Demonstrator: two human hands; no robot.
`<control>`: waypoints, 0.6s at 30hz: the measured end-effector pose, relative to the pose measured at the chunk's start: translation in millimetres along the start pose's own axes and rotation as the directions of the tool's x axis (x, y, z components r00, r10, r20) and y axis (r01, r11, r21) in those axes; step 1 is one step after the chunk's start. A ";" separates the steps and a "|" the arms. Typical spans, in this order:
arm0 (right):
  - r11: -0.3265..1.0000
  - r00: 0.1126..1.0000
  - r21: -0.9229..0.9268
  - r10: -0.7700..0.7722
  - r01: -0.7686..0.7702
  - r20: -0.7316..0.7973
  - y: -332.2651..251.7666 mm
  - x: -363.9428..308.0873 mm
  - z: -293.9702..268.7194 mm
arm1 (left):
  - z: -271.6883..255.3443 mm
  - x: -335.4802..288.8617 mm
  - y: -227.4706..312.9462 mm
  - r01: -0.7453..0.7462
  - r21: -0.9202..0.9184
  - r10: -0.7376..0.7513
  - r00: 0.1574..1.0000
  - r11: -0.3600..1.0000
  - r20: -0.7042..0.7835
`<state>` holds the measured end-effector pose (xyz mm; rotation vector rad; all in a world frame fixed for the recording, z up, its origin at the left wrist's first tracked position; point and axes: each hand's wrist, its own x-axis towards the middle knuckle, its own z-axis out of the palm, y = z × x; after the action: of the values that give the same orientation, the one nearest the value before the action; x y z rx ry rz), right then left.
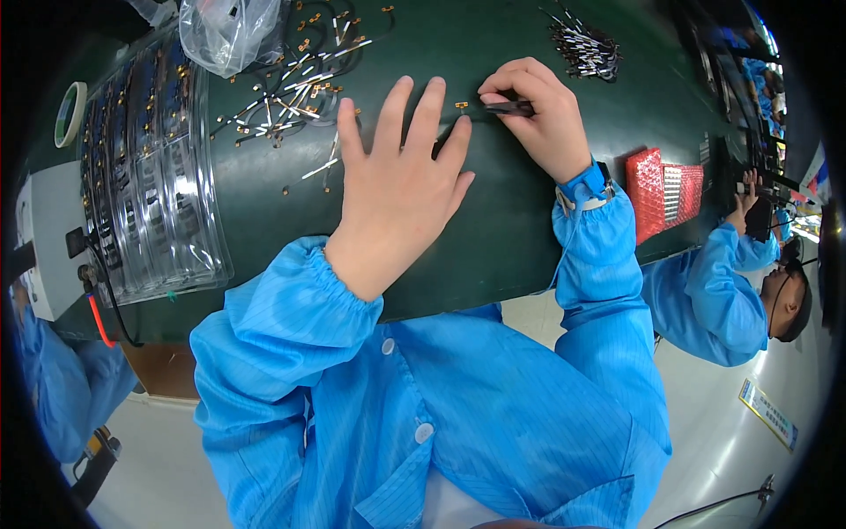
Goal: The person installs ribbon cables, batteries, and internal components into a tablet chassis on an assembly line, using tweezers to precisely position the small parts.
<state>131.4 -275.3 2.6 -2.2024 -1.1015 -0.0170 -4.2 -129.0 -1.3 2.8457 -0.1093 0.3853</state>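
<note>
My left hand (398, 181) lies on the green tabletop with its fingers spread, holding nothing. Its forefinger tip is near a small gold-coloured connector piece (461, 105). On the other side of that piece, my right hand (545, 115) is closed around black tweezers (511, 108), whose tip points left toward the connector. Beyond my left fingers lies a loose heap of thin black cables (295, 86) with white sections and gold ends. A single cable (319, 169) lies beside the left hand. A bundle of similar dark and white cables (585, 48) sits at the far right.
Clear plastic trays (167, 176) with dark parts stand at the left, near a roll of tape (70, 115). A clear plastic bag (231, 35) lies at the back. Red bubble wrap (648, 194) is right of my wrist strap (586, 185). A co-worker (731, 282) sits at the right.
</note>
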 end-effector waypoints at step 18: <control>0.960 0.985 -0.221 -0.166 0.171 0.038 -11.9 -4.7 6.6 | 2.4 -0.5 -0.6 0.013 -0.108 -0.018 0.999 0.994 -0.047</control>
<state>118.1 -269.8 2.7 -2.3007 -1.3525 -0.2043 -4.0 -129.0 -3.7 2.7277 -0.0950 0.4302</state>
